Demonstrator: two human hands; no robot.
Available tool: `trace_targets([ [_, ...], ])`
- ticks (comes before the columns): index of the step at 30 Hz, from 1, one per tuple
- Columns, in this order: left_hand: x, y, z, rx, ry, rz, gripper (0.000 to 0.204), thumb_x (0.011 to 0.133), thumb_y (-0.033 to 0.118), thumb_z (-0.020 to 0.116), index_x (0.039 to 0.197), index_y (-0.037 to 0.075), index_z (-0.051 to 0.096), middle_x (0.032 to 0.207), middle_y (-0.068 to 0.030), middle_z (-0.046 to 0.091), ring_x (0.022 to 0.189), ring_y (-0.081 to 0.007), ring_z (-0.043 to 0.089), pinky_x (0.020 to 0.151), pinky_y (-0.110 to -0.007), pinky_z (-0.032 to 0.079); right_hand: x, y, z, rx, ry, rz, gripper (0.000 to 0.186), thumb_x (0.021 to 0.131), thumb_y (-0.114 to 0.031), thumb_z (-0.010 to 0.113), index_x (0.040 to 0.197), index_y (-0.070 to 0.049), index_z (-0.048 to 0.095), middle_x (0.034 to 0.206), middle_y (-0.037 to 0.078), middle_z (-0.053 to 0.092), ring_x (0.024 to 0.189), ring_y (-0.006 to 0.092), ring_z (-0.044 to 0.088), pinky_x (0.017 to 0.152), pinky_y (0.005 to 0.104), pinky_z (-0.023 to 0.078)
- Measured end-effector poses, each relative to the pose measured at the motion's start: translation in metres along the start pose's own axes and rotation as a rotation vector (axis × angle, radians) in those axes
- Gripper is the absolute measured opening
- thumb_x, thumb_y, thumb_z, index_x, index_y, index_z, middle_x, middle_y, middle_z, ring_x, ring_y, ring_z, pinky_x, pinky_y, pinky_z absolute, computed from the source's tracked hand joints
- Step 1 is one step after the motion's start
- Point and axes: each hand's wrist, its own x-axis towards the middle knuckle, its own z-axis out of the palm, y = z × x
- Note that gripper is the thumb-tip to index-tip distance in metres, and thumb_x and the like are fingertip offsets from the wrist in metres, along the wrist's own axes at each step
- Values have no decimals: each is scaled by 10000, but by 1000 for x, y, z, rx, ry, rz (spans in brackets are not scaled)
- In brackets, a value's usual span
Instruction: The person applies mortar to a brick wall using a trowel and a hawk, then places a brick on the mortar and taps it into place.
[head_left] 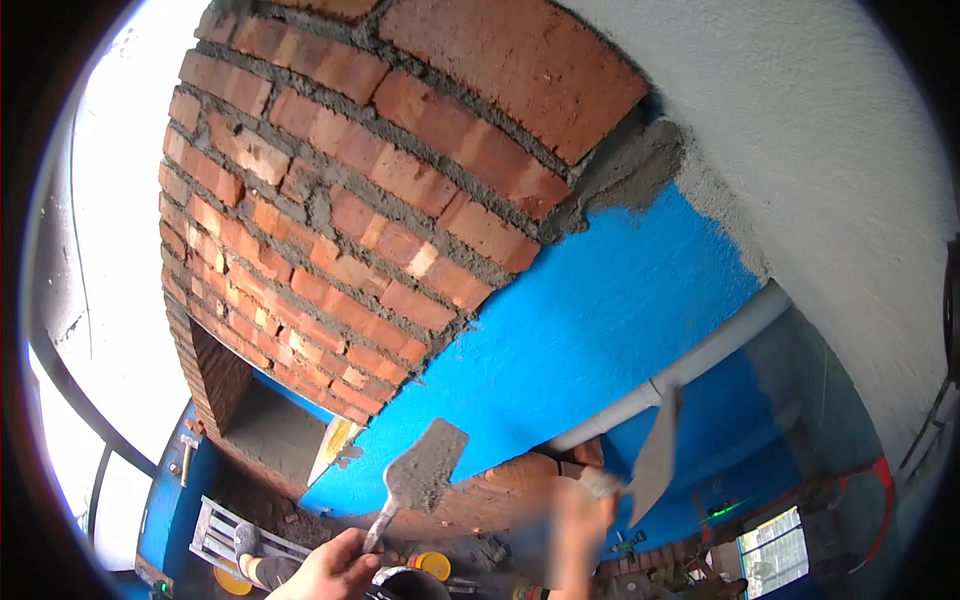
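Note:
My left hand [335, 568] is closed around the handle of a small trowel [412, 476], whose flat blade carries grey mortar. To its right, my right hand [578, 520] grips a second, longer trowel [657, 455] with its blade turned on edge; part of this hand is blurred. Both blades are held out in front of the blue wall [600, 290], apart from the bricks. Above and left rises a red brick wall [370, 215] with rough grey joints. Wet-looking mortar [640, 165] covers a patch beside its top brick.
A grey pipe [670, 385] runs slantwise across the blue wall. Below stand a pale slatted bench [215, 530] and a yellow bucket [433, 565]. My shoe [246, 540] is by the bench. A red curved hose [888, 500] hangs at right. A hammer-like tool [187, 460] sits at left.

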Motion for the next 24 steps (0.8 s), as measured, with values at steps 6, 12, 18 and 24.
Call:
trace_targets([
  [6,18,18,-1,91,-96,-103,148,930,134,512,1043,45,478,673,30,442,544,-59,394,474,-212,315,-113,-8,-21,-324,-83,84,330,767,-185,745,992,9,600,901,121,631,814,243,596,754,354,469],
  [12,69,11,-9,304,-214,-256,119,913,113,516,1012,50,505,712,32,472,570,-44,414,486,-197,331,-193,23,-58,-531,-34,657,396,784,-340,708,953,-5,580,853,186,615,750,331,586,694,419,467],
  [18,63,-3,-32,463,-94,-422,107,900,86,479,996,39,477,609,31,418,440,-45,345,398,-198,263,-330,92,-80,-619,-4,599,288,828,-239,673,957,-1,575,873,164,591,779,280,586,659,375,478],
  [24,92,-33,-50,670,-45,-637,112,884,92,512,961,11,499,620,16,451,459,-41,377,411,-194,289,-439,143,-60,-805,-66,1011,287,802,-256,640,973,-41,553,914,165,548,820,371,566,667,453,477],
])
